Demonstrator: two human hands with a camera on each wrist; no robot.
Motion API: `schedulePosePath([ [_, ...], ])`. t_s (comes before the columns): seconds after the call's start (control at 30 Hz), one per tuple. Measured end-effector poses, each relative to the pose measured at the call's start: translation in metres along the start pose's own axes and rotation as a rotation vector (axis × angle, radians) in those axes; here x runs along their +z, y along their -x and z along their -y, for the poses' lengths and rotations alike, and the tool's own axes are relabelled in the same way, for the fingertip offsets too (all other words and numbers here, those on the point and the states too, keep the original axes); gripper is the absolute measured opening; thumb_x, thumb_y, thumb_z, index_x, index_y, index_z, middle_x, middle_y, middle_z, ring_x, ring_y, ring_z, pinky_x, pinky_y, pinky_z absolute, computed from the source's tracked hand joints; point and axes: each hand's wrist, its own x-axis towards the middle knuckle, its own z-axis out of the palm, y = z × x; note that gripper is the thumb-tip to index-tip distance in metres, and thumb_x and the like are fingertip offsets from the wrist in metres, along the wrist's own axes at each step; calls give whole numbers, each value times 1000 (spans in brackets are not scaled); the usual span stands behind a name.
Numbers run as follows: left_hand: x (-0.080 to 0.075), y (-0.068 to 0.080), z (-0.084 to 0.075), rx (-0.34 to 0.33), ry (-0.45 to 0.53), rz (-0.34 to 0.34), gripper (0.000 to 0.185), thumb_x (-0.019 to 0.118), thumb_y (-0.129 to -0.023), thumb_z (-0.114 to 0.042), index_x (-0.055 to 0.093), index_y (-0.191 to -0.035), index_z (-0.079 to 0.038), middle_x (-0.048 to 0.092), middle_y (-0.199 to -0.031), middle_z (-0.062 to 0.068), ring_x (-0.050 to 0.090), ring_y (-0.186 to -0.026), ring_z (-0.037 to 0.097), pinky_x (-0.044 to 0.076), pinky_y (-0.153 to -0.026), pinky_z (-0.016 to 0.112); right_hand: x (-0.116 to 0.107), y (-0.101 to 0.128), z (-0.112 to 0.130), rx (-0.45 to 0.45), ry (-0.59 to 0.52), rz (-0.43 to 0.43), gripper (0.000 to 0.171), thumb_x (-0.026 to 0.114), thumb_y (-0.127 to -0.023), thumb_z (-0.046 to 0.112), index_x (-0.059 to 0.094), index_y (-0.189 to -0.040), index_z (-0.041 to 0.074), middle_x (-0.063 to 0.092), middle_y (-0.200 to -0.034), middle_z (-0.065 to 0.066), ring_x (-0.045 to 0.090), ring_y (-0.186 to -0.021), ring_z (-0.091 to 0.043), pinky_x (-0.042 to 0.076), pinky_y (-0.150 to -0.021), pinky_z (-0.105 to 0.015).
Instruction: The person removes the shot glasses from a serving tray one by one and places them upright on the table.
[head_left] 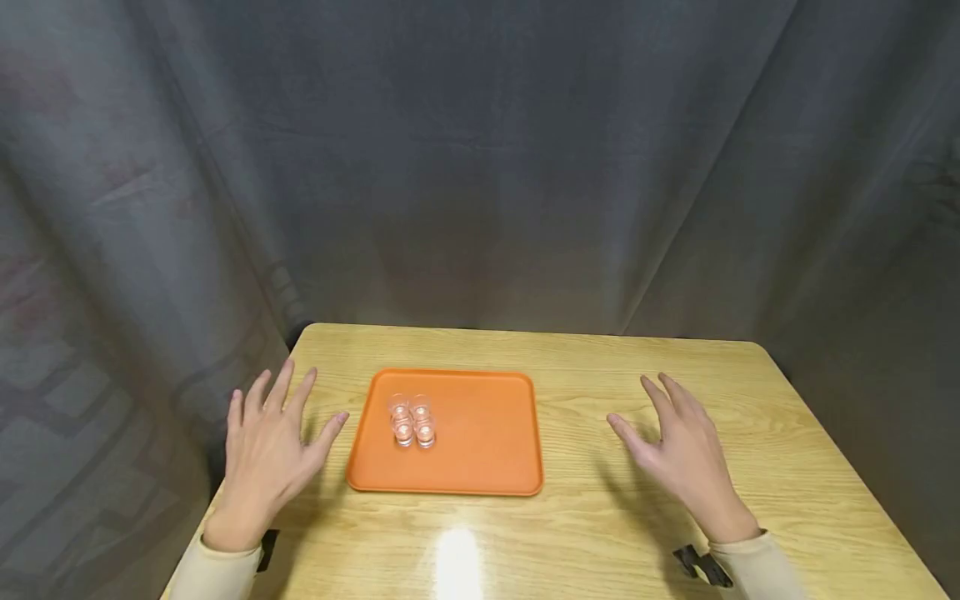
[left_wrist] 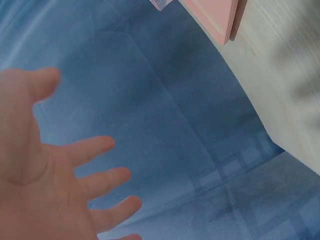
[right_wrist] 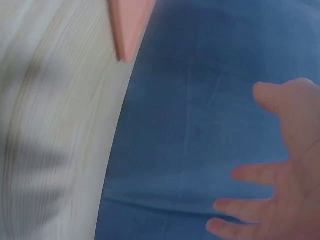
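Glasses (head_left: 413, 419), four of them, small and clear, stand upright in a tight two-by-two cluster, each touching or almost touching its neighbours, on the left part of one orange tray (head_left: 480, 450). Whether they hold any liquid cannot be told; they only show the tray's orange through their walls. That single tray, rectangular with rounded corners and a low raised rim, lies flat near the middle of the wooden tabletop (head_left: 600, 533), slightly toward its left side, and carries nothing else but the four glasses. Two hands are in view, one on each side of the tray and both apart from it. One left hand (head_left: 264, 454) hovers over the left edge of the tabletop, palm down, its fingers spread and straight, the thumb pointing toward the tray's left rim; it holds nothing. One right hand (head_left: 686, 458) hovers well to the right of the tray, fingers also loose and extended, gripping nothing. Both wrist views confirm this: the left hand (left_wrist: 55, 185) shows splayed fingers against the curtain, and the right hand (right_wrist: 280, 190) shows the same. Cream sleeves (head_left: 217, 575) cover both forearms. One grey curtain (head_left: 480, 167) hangs behind and around the tabletop on the far, left and right sides.
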Motion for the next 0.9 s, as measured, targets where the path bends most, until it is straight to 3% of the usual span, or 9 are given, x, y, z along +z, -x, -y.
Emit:
schedulePosePath([
  [0.2, 10, 3, 1, -8, 17, -68, 70, 78, -88, -44, 62, -144, -5, 53, -155, 27, 45, -138, 56, 25, -114, 79, 13, -5, 17, -46, -88, -20, 69, 84, -90, 36, 62, -144, 0, 55, -151, -31, 52, -134, -59, 40, -103, -76],
  [0.43, 18, 6, 1, -11, 48, -87, 62, 80, -87, -36, 67, -136, -1, 63, -137, 31, 55, -126, 56, 38, -106, 73, 23, -11, 31, -3, -158, 11, 64, 80, -94, 37, 62, -145, 2, 58, -151, -25, 53, -138, -51, 41, -108, -71],
  [0.9, 38, 4, 7, -131, 121, 175, 55, 73, -97, -39, 66, -140, -4, 70, -133, 25, 68, -113, 51, 53, -86, 66, 55, -18, 66, 21, -330, 109, 54, 79, -96, 36, 67, -140, 8, 69, -142, -14, 65, -131, -40, 51, -107, -59],
])
